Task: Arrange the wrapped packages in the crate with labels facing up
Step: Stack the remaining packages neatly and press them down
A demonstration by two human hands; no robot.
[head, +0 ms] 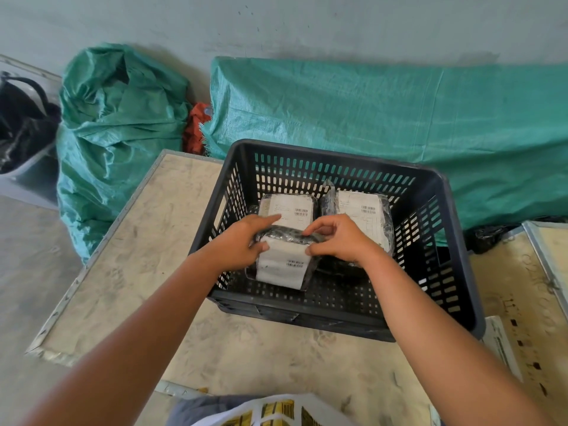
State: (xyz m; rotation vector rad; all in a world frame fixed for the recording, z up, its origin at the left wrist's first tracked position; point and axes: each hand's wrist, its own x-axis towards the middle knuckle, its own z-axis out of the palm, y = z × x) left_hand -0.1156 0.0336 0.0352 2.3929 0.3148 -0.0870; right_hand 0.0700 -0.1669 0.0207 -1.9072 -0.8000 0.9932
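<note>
Nearest: printed bag (270, 410) at the bottom edge, closest to the camera, on the counter (246, 348).
Counter: worn, metal-edged, carries the crate (455, 229); green sacks (368, 118) lie beyond it.
Crate: dark slotted plastic, holding two wrapped packages at the back, left one (289, 207) and right one (365, 210), labels up.
Near package (282, 265): in the front-left corner, label up, long axis running away from the person.
Key relation: near package sits directly under both hands, equally close to each.
Left hand (242, 241): grip closed on its left far edge.
Right hand (338, 238): grip pinching its far right corner.
Judgement: being settled flat.
</note>
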